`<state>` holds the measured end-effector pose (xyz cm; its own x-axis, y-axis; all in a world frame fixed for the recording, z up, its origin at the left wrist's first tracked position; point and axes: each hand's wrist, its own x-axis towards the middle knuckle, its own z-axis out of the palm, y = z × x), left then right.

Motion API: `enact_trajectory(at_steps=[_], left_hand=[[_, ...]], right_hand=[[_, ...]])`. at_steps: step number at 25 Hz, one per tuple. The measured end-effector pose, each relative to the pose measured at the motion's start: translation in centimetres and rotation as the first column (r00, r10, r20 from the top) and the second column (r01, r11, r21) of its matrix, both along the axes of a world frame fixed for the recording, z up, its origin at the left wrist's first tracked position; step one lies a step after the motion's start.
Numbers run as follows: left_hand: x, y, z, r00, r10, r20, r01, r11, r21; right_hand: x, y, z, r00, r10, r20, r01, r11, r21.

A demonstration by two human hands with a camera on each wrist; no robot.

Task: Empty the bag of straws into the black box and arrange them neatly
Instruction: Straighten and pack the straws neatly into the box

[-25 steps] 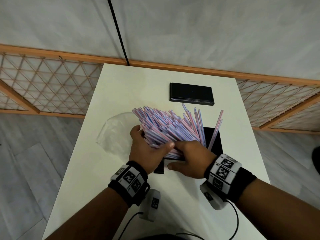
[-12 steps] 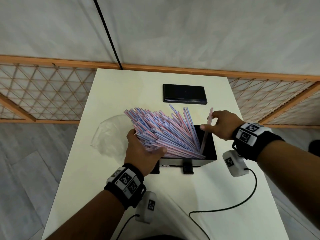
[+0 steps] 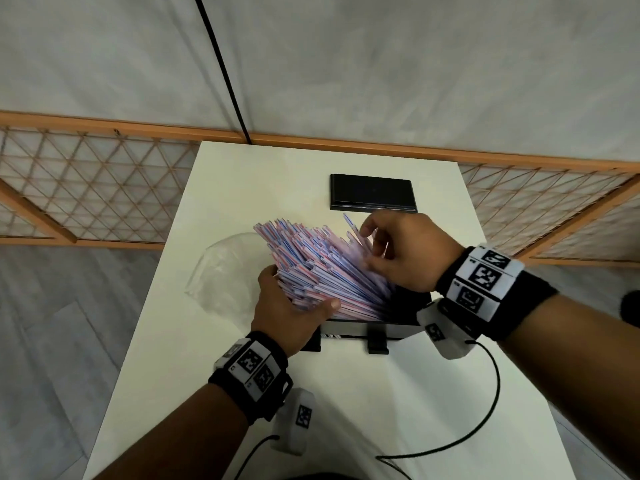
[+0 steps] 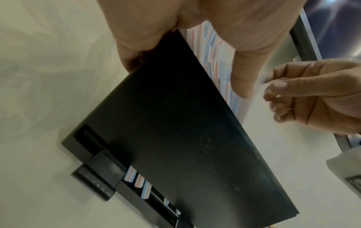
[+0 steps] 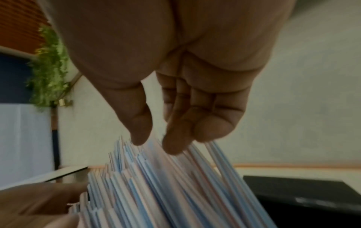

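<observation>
A big fan of pink, blue and white striped straws [image 3: 322, 268] leans out of the black box [image 3: 360, 329] toward the far left. My left hand [image 3: 294, 306] cups the bundle from the left, thumb across the front straws and fingers behind them. My right hand [image 3: 398, 251] reaches over the straw tops from the right, fingers [image 5: 175, 145] loosely bent and brushing the upper ends. In the left wrist view the black box [image 4: 175, 131] shows its front wall, with straws [image 4: 220, 64] above the rim. The empty clear bag [image 3: 225, 271] lies flat left of the box.
The black box lid [image 3: 374, 194] lies flat at the far middle of the white table [image 3: 381, 393]. A wooden lattice rail [image 3: 86, 188] runs behind the table. Cables [image 3: 467, 434] from the wrist cameras trail over the near table.
My right hand left the lone straw at the right side of the box and moved left over the bundle's tops. That straw now lies in with the others. The left hand stays on the bundle.
</observation>
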<state>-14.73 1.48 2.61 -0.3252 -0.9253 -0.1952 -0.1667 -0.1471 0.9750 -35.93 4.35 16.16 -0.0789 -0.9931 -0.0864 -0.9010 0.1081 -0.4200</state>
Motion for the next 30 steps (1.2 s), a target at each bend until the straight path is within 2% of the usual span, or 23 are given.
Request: enact_trajectory(at_steps=[2, 4, 6, 8, 12, 17, 21, 25, 27, 30], left_hand=[[0.0, -0.2, 0.2, 1.0, -0.003, -0.003, 0.004, 1.0, 0.023], [0.2, -0.3, 0.3, 1.0, 0.004, 0.005, -0.004, 0.999, 0.042], [0.3, -0.6, 0.0, 1.0, 0.017, 0.01, -0.018, 0.997, 0.069], [0.3, -0.6, -0.4, 1.0, 0.013, 0.005, -0.013, 0.997, 0.075], [0.1, -0.2, -0.8, 1.0, -0.001, -0.003, 0.002, 0.998, 0.057], [0.1, -0.5, -1.1, 1.0, -0.017, -0.019, 0.018, 0.999, 0.042], [0.0, -0.7, -0.9, 1.0, -0.023, -0.013, 0.023, 1.0, 0.008], [0.3, -0.7, -0.5, 0.999, -0.034, -0.006, 0.034, 0.999, 0.022], [0.6, -0.6, -0.1, 0.999, -0.043, 0.008, 0.043, 0.998, 0.055], [1.2, -0.8, -0.1, 0.997, -0.029, 0.079, 0.022, 0.997, 0.08]], right_hand=[[-0.6, 0.6, -1.0, 0.986, -0.164, 0.008, 0.163, 0.986, 0.033], [-1.8, 1.3, -2.5, 0.954, -0.268, -0.137, 0.291, 0.938, 0.188], [-2.0, 1.7, -4.1, 0.946, -0.236, -0.223, 0.308, 0.869, 0.386], [-1.0, 1.5, -5.7, 0.963, -0.209, -0.169, 0.263, 0.858, 0.442], [0.7, 1.0, -7.7, 0.985, -0.17, -0.042, 0.173, 0.905, 0.388], [1.6, 0.3, -8.4, 0.982, -0.187, -0.03, 0.183, 0.895, 0.408], [3.1, -0.2, -7.7, 0.993, -0.109, 0.036, 0.101, 0.978, 0.182], [3.3, -0.5, -7.4, 0.996, -0.091, 0.012, 0.089, 0.989, 0.12], [2.5, 0.2, -7.4, 0.993, -0.117, 0.01, 0.116, 0.989, 0.089], [0.6, 1.6, -7.0, 0.971, -0.238, -0.01, 0.238, 0.971, 0.036]])
